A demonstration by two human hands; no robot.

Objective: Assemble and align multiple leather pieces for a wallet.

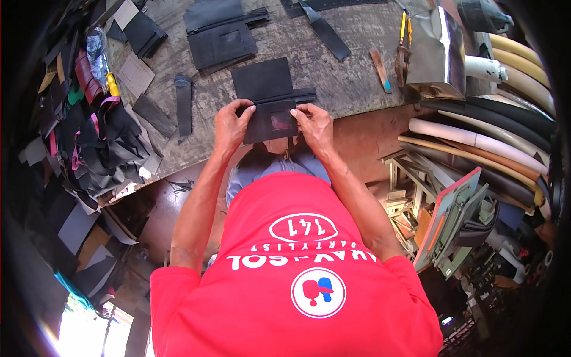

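Note:
Both hands hold one black leather-like piece (262, 126) at the table's near edge. A small framed rectangle with a dark reddish middle shows on it, toward its right side. My left hand (233, 123) pinches its upper left corner between thumb and fingers. On the opposite side, my right hand (315, 126) grips the upper right edge, thumb on top. Just beyond, a flat black panel (262, 79) lies on the worn grey table (169, 50), with narrow black strips (302, 95) along its near edge. Farther back rests a stack of similar black pieces (223, 47).
Black and coloured scraps (104, 149) pile up at the left. A dark strip-like tool (183, 107), a flat wooden stick (380, 70) and a metal can (437, 53) sit on the table. Rolls of material (470, 140) fill the right. Below them leans a red-edged board (446, 217).

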